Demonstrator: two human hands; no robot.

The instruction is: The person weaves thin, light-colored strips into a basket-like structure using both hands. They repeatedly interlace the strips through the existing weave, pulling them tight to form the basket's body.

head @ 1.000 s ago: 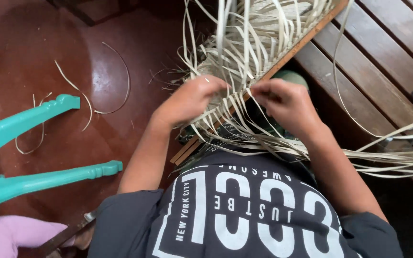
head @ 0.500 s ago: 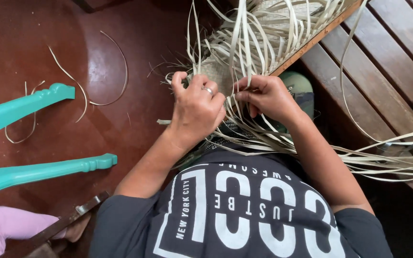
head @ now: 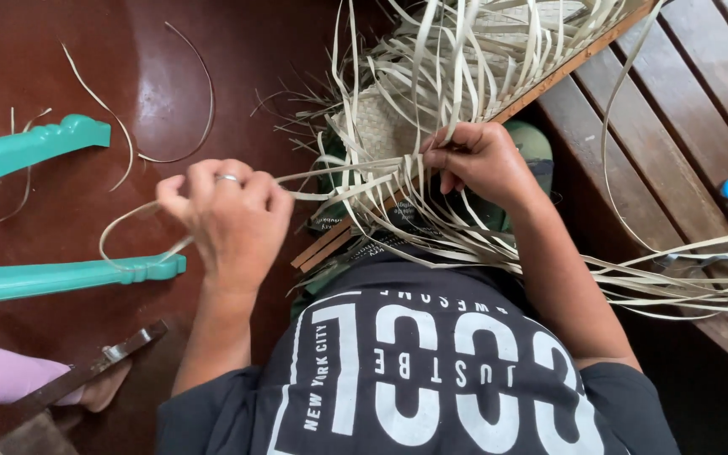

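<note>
— Head view: my left hand is closed in a fist on one pale strip, drawn out sideways over the floor. How should I pull?

— Evenly, I'd say, keeping it flat. My right hand pinches the crossing strips at the half-woven mat, wrist bent, forearm angled in across my lap.

You wear a dark grey short-sleeved T-shirt with large white block lettering, and a silver ring on your left hand.
</note>
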